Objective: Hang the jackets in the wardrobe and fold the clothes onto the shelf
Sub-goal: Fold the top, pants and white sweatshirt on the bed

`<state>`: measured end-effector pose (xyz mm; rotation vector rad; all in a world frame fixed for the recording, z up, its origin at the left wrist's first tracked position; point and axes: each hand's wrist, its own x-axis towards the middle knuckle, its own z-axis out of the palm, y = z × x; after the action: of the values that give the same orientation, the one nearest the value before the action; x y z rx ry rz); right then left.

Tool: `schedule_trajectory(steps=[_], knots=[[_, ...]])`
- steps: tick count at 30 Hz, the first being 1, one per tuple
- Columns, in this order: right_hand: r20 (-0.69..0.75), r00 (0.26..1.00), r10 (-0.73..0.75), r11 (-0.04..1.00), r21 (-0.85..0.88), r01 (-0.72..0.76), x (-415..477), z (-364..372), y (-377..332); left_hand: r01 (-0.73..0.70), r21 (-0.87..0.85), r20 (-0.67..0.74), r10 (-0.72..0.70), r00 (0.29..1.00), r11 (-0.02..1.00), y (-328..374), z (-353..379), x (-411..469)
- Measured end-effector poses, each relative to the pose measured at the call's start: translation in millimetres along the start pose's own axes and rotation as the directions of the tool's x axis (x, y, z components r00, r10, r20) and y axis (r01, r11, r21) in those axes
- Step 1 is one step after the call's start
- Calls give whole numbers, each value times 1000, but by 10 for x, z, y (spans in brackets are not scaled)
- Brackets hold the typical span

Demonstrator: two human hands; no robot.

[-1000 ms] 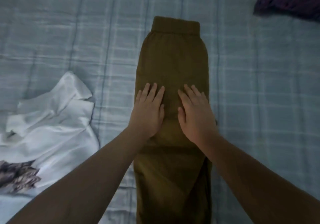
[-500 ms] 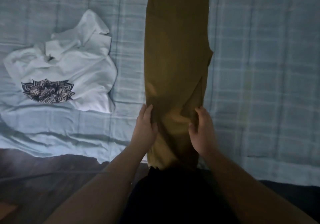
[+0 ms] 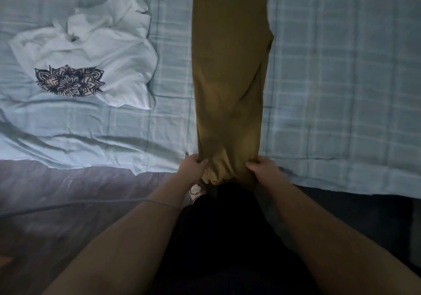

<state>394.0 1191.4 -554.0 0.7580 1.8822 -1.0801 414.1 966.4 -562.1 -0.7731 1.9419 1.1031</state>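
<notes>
– left of the hands?
– a crumpled white printed hoodie (image 3: 91, 51). left hand (image 3: 192, 166) and right hand (image 3: 262, 169) each pinch a near corner of the olive-brown cloth trousers (image 3: 230, 67), stretched ahead over the pale checked bed (image 3: 341, 89). soft, floppy; hem corners look best.

A bed (image 3: 341, 89) fills the upper part of the view, covered in pale blue fabric with a faint plaid pattern. The cover is smooth on the right and wrinkled along the near left edge.

Olive-brown trousers (image 3: 230, 67) lie flat on it in a long narrow strip. They run from the bed's near edge straight away to the top of the view. Their near end is bunched up at that edge.

Well to the left, apart from the trousers, a white top (image 3: 109, 51) lies crumpled on the cover. A dark mandala print (image 3: 69, 80) faces up. Below the bed's left part is dark wooden floor (image 3: 57, 203).
</notes>
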Motion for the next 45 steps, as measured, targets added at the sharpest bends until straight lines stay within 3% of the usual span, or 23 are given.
schedule_trajectory(steps=[6, 10, 12, 16, 24, 32, 39, 42, 45], knots=[[21, 999, -36, 999, -31, 36, -86, 77, 328, 19, 14, -11, -18, 1000, 1000, -395, 33, -20], [29, 998, -55, 998, 0, 55, -123, 142, 408, 107, -361, 50, -96, 994, 926, -441, 86, -144], [27, 998, -65, 998, 24, 65, -135, 155, 406, 158, -458, 135, -107, 985, 875, -424, 95, -196], [129, 991, -40, 988, 155, 20, -212, 90, 387, 160, -345, 206, -92, 974, 925, -433, 63, -239], [324, 946, -13, 951, 295, -88, -500, 22, 319, 173, -373, 203, -101, 974, 911, -358, -43, -605], [141, 982, -123, 971, 220, 90, -667, 83, 431, 60, -498, 137, 10, 990, 865, -272, -3, -947], [75, 994, -84, 973, 223, 65, -1060, 60, 290, 38, -606, 123, 46, 991, 794, -336, -68, -1166], [-46, 995, -92, 988, 118, 97, -1159, 41, 281, -1, -641, 78, 67, 995, 767, -380, -123, -1207], [-167, 974, -151, 973, 151, 176, -1337, 7, 209, -70, -657, 43, 130, 991, 750, -371, -225, -1300]])
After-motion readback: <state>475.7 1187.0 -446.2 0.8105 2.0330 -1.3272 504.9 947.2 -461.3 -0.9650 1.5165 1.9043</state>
